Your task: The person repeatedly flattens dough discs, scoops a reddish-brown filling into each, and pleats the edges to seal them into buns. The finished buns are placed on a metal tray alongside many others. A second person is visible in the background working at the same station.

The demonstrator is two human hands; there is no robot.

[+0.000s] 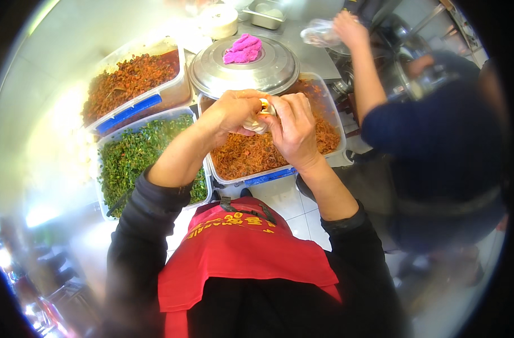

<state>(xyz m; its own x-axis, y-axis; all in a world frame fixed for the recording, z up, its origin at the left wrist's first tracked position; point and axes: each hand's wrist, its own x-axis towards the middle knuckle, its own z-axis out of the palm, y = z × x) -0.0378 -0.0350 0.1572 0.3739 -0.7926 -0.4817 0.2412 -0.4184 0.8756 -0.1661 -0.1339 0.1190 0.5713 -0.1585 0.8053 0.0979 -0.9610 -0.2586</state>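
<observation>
Between my two hands is a small pale dough wrapper [257,125] with orange filling showing at its top. My left hand [236,112] cups it from the left, the thumb near the opening. Fingertips of my right hand [294,124] pinch its right edge. Both hands are over a clear plastic tub [340,126] of orange-brown shredded filling [248,156]. A round metal lid [198,69] covers the far part of this tub, and a crumpled pink cloth [242,49] lies on the lid.
Left of my hands, one tub holds chopped greens [130,154]; behind it another holds reddish diced filling [128,80]. A metal pan [263,19] and a round pale container [218,22] stand at the back. On the right, a co-worker's hand [351,28] holds a clear plastic bag [320,34].
</observation>
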